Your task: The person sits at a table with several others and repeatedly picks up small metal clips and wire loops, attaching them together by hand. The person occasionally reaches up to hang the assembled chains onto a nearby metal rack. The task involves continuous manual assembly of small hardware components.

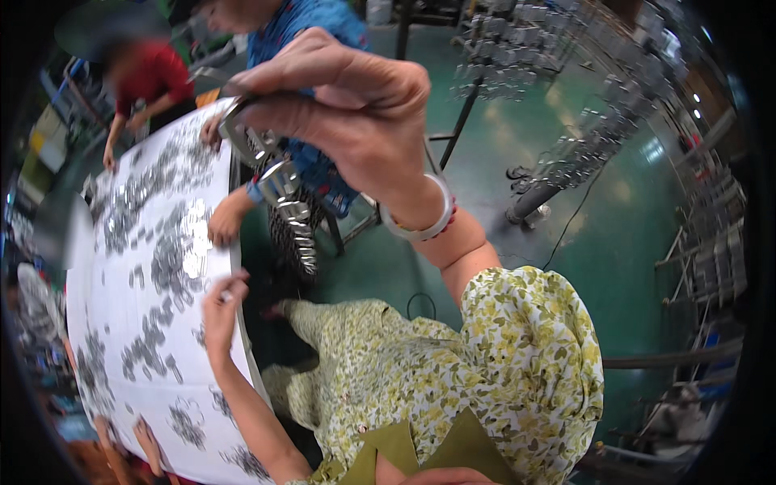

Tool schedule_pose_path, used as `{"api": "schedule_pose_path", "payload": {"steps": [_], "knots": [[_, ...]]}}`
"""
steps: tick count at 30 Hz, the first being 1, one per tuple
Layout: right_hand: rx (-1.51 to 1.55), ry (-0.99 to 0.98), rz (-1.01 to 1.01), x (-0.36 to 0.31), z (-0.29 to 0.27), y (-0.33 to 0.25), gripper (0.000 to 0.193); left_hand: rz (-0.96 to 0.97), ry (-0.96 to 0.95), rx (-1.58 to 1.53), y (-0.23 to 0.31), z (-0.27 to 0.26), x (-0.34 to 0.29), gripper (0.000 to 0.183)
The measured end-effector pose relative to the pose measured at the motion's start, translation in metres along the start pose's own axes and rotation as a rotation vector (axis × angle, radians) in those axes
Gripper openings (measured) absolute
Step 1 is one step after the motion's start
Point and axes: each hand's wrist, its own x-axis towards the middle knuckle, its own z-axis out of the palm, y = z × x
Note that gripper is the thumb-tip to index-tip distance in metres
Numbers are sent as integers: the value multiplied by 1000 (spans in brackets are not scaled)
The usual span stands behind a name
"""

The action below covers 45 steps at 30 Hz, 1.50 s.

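My right hand [347, 105] is raised high at the upper middle, its thumb and forefinger pinching a shiny curved metal piece [234, 125]. Below those fingertips hangs a string of similar bright metal pieces [291, 214], close together in a column. How the pinched piece joins the string is hard to make out. Lower and to the left, my left hand [224, 311] is over the near edge of the white-covered table [117, 323], with fingers curled together. Whatever it holds, if anything, is too small to name. Loose metal pieces [174, 255] lie in scattered clusters on the table.
Across the table corner stands a person in a blue patterned shirt [303, 32], one hand on the edge. A person in red [158, 73] works farther off. Other hands [147, 444] reach in at lower left. Racks hung with metal parts [582, 137] stand at right on the green floor.
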Motion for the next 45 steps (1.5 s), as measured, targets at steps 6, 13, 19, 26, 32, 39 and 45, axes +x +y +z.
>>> {"api": "schedule_pose_path", "payload": {"steps": [6,13,19,26,32,39,45], "knots": [[-366,125,88,36,-82,-57,13,-432,-488,181,-86,22,5,25],[-352,554,226,51,-153,-108,31,-424,-408,-83,-118,4,-1,33],[-716,619,-167,58,-234,-164,18,-461,-443,-2,-123,8,2,36],[-881,852,-264,83,-316,-265,18,-356,-381,346,-110,24,-3,38],[-832,775,-333,90,-399,-324,17,-497,-447,12,-123,11,1,38],[-746,1005,-283,95,-407,-332,14,-557,-453,-20,-141,7,8,35],[-776,1198,-237,115,-421,-334,13,-614,-475,-67,-123,7,6,37]]}}
